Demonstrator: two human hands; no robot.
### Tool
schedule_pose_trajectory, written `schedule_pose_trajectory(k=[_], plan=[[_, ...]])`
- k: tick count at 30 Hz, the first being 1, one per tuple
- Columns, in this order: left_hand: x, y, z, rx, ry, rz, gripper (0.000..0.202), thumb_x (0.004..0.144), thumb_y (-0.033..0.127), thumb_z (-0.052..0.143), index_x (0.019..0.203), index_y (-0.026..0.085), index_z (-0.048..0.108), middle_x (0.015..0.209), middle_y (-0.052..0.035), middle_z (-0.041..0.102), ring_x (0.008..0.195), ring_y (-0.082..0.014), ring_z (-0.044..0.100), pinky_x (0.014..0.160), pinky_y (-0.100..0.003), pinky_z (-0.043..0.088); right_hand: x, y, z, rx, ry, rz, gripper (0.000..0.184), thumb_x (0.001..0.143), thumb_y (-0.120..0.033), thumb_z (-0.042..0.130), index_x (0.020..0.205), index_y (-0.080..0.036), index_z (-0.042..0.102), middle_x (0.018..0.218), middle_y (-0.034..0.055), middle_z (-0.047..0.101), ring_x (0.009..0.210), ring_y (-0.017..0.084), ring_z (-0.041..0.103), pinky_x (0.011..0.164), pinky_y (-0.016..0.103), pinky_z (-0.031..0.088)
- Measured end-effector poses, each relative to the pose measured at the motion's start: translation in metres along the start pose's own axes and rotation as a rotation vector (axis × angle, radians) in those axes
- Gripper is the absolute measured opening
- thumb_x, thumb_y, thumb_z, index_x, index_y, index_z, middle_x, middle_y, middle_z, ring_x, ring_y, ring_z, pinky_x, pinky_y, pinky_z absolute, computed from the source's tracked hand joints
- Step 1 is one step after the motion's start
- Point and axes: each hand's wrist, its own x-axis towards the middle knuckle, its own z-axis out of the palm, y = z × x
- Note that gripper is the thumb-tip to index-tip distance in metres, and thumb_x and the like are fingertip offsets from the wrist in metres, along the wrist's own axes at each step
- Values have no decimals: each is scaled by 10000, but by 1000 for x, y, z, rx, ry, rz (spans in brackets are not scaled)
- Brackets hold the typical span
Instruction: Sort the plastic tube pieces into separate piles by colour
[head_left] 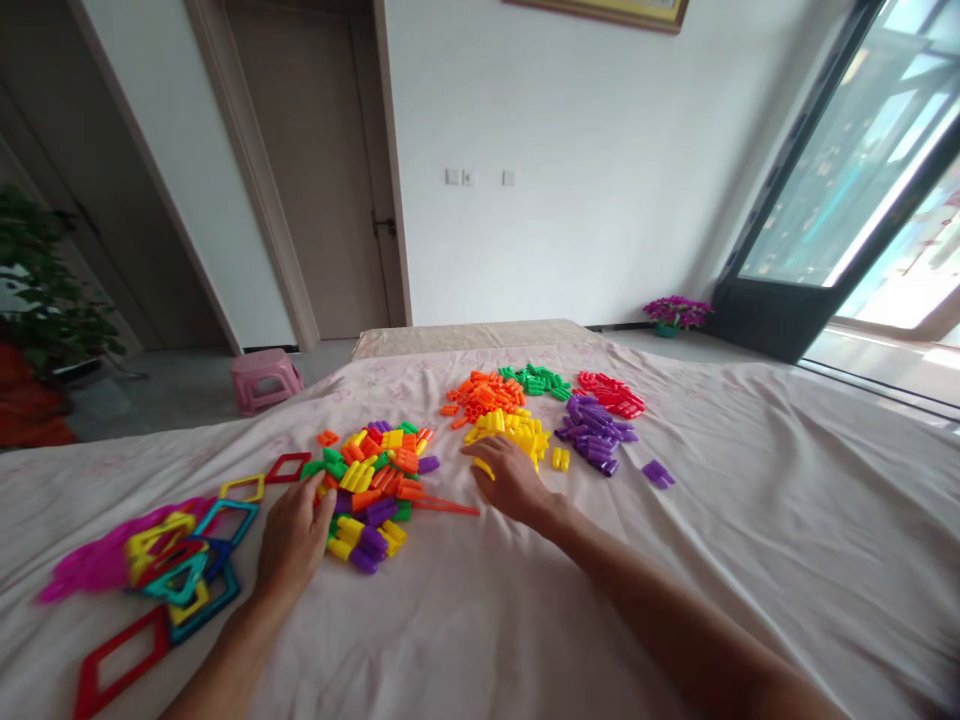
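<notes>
Yellow blocks point(531, 442) lie grouped, likely keeping colours separate, under our right hand point(511, 482), grip unclear; our left hand point(291, 528), loosely spread, touches mixed blocks point(384, 482).

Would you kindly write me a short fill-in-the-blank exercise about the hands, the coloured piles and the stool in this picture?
1. The single-colour pile at the right hand is ____.
2. The left hand is at the ____ side of the multicoloured pile.
3. Beyond the purple pile and right of the green pile lies the ____ pile.
4. The colour of the stool is ____.

Missing words: yellow; left; red; pink.
</notes>
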Motion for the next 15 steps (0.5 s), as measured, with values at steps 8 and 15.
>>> schedule_pose_trajectory(k=[8,15], plan=[[2,4,-1,-19,-36,29,528,930,472,354,1241,119,593,1249,-164,641,1210,-280,564,1066,-458,418,33,-29,39,-102,-200,-13,272,929,-226,537,1176,-186,643,1173,89,669,1095,215,568,964,327,399],[2,4,1,9,-16,57,498,934,456,356,1227,131,593,1230,-163,642,1180,-284,578,1039,-448,438,34,-30,66,-153,-187,29,220,964,-330,527,1093,-225,671,1036,68,663,980,216,571,850,317,409]])
